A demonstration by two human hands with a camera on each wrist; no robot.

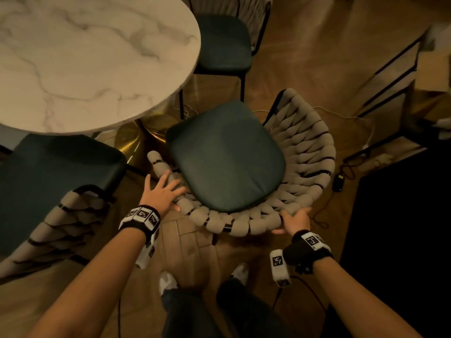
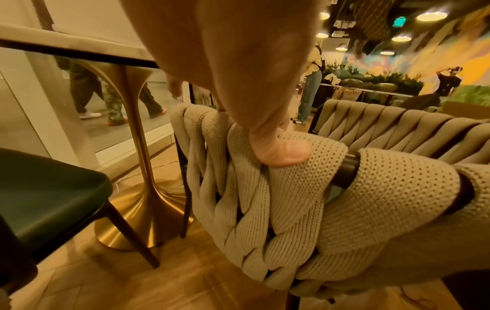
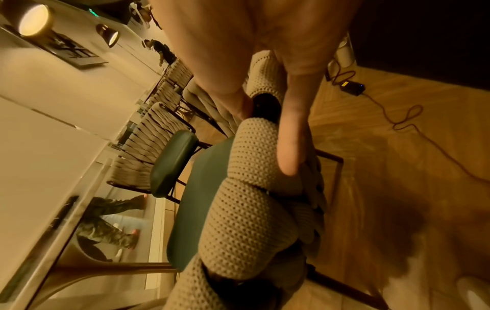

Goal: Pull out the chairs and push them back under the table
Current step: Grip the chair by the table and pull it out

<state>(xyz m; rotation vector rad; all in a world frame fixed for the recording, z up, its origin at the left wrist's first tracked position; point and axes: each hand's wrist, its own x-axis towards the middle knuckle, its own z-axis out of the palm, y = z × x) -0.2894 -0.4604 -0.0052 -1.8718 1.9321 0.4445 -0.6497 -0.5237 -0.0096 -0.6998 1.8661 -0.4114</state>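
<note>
**Beside the round table: chair pulled clear, both hands on its back**

Beside the table (image 1: 92, 64), at far left, sitting tucked in: another chair (image 1: 56, 167). Next, resting with fingers spread flat on the woven backrest rim: left hand (image 1: 162, 191). Standing out from under the table, seat front pointing toward the gold pedestal (image 1: 136, 140), long axis running from the person to the table: the middle chair (image 1: 227, 154). Curling round the rim at right: right hand (image 1: 295, 220). Risking, on pushing unevenly, twisting into the neighbouring chair or knocking the pedestal.
</note>
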